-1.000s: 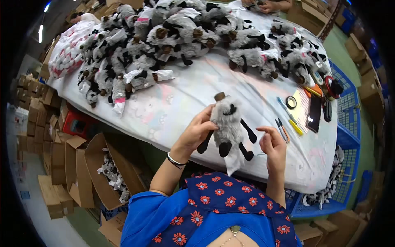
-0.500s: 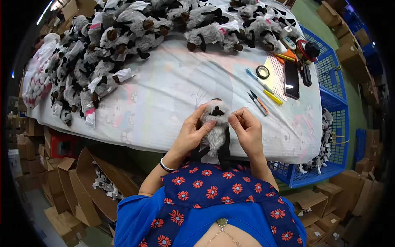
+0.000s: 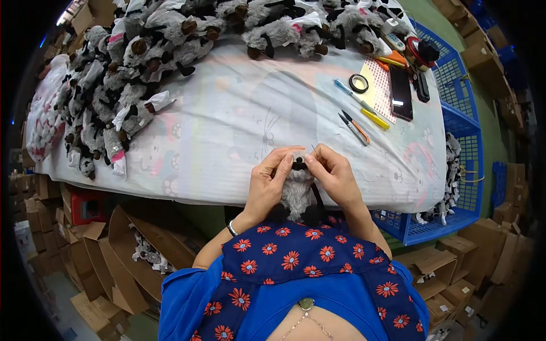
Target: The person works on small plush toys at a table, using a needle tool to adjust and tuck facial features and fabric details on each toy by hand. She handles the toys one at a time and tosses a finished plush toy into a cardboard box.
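A grey plush animal [image 3: 297, 193] with black limbs and a black nose is held upright at the table's front edge, against the apron. My left hand [image 3: 270, 181] is closed around the left side of its head, thumb beside the muzzle. On the other side, my right hand [image 3: 334, 172] is in a pinch at the head, its thumb close to the nose. A thin sliver that looks like a needle [image 3: 313, 148] sticks up from the right fingertips. The fingers hide most of the toy's head.
Similar plush toys [image 3: 131, 85] are heaped along the table's left and back. At the right lie snips [image 3: 354, 128], a yellow marker [image 3: 375, 119], black tape [image 3: 359, 83] and a phone [image 3: 401, 99]. Blue crates [image 3: 449, 213] stand right; a cardboard box [image 3: 133, 250] is below left.
Both hands have come closer together over the toy's head. The right hand has moved left onto the muzzle, and the left thumb has moved up from the chest to the muzzle.
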`<control>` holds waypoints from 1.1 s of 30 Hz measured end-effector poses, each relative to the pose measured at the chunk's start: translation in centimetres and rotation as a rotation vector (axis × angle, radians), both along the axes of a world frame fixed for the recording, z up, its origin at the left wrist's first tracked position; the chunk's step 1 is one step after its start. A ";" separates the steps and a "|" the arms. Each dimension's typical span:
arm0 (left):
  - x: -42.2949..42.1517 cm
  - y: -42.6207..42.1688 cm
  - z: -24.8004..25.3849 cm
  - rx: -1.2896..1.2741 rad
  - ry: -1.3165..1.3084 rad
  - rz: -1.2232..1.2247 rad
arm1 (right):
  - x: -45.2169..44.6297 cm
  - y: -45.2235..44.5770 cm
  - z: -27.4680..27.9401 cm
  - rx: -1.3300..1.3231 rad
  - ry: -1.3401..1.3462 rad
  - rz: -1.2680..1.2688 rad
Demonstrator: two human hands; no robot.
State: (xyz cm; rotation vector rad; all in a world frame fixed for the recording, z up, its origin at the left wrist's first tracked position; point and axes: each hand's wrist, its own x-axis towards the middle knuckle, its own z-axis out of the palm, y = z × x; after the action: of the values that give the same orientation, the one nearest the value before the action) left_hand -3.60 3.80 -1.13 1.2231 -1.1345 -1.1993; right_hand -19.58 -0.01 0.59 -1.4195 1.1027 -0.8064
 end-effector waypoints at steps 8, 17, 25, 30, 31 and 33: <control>0.2 0.8 -1.0 0.139 0.133 -0.057 | -1.9 0.2 0.3 -0.185 0.146 0.016; 0.8 1.1 -0.7 0.185 -0.004 -0.119 | -2.2 0.0 1.2 -0.555 0.364 0.145; 0.3 1.2 -1.4 0.048 -0.015 -0.106 | -2.5 -0.3 1.4 -0.684 0.581 0.248; 0.0 1.4 -1.3 -0.037 -0.072 -0.107 | -2.6 -0.3 1.1 -0.516 0.503 0.305; 0.0 1.4 -1.2 -0.046 -0.057 -0.112 | -2.7 -0.5 0.4 -0.254 0.279 0.306; 0.0 1.5 -1.1 -0.062 -0.026 -0.124 | -2.8 -0.8 -0.7 0.272 -0.169 0.291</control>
State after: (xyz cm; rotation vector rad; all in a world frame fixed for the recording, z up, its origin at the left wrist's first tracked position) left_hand -3.63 5.26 -2.20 1.1382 -1.2733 -1.2345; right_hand -22.43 -0.81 -0.08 -1.2217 0.8182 -0.5348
